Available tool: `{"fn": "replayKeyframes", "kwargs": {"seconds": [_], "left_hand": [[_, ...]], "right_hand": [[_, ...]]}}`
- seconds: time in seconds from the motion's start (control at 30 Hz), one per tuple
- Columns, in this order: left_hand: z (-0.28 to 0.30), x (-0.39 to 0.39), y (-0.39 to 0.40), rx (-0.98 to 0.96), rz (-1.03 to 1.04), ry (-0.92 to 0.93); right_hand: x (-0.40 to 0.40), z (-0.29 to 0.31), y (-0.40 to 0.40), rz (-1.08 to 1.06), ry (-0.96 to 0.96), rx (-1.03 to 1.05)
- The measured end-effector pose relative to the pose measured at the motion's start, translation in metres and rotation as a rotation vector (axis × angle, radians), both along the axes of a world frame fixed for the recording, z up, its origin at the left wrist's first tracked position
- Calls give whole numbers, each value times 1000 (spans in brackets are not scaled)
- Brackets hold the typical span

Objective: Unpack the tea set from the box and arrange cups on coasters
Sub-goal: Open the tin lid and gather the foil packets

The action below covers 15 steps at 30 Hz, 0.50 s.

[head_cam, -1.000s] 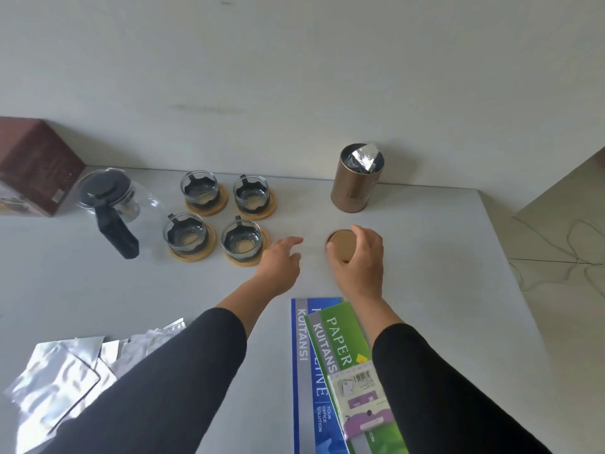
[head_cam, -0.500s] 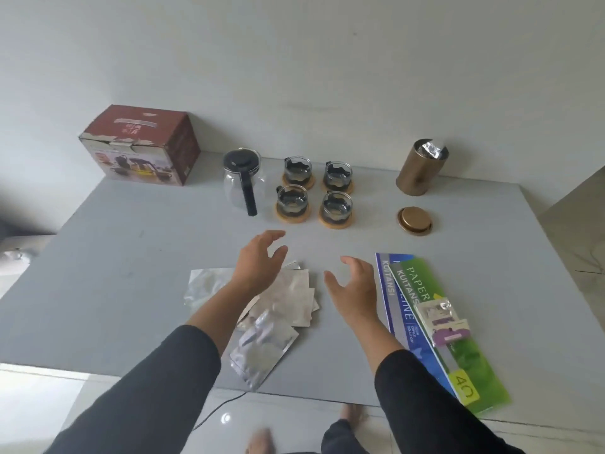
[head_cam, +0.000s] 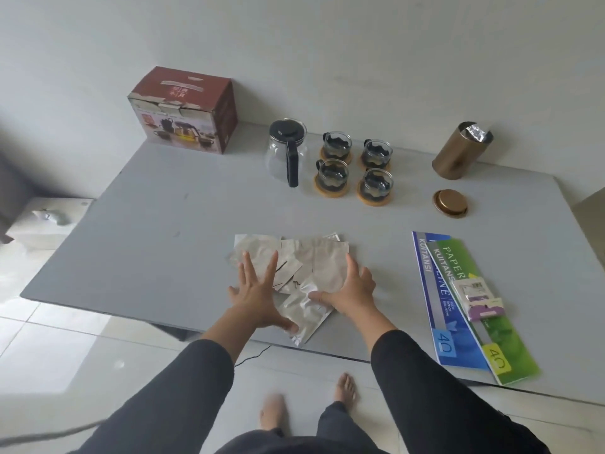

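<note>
Several glass cups (head_cam: 332, 173) stand on round wooden coasters (head_cam: 374, 197) at the back of the grey table (head_cam: 157, 224), beside a glass teapot (head_cam: 286, 150) with a black lid and handle. The red-brown tea set box (head_cam: 186, 109) stands at the back left. My left hand (head_cam: 258, 290) and my right hand (head_cam: 350, 286) lie with spread fingers on a pile of silver foil pouches (head_cam: 314, 267) near the table's front edge.
A bronze canister (head_cam: 458, 152) with foil in its open top stands at the back right, its lid (head_cam: 450, 203) lying in front of it. Blue and green receipt books (head_cam: 458, 306) with a small packet (head_cam: 479, 298) lie at the right. My bare feet show below the table edge.
My right hand left the canister lid and my left drew back from the cups. Both hands came down onto the foil pouches. The view pulled back from the table.
</note>
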<state>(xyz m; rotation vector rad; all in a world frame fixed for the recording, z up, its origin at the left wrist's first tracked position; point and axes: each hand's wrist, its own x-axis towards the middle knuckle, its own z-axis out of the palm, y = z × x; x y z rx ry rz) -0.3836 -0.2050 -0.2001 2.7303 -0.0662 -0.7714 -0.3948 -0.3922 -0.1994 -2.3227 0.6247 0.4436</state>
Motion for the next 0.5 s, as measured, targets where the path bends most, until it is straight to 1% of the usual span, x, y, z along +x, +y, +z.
{"fn": "replayKeyframes", "kwargs": {"seconds": [0.17, 0.37, 0.5], "left_hand": [[-7, -1, 1, 82, 7, -88], [-9, 13, 0, -15, 53, -138], [-10, 19, -4, -63, 96, -150]], "right_hand": [[4, -2, 3, 112, 12, -117], [4, -7, 8, 107, -69, -154], [6, -7, 10, 91, -77, -105]]}}
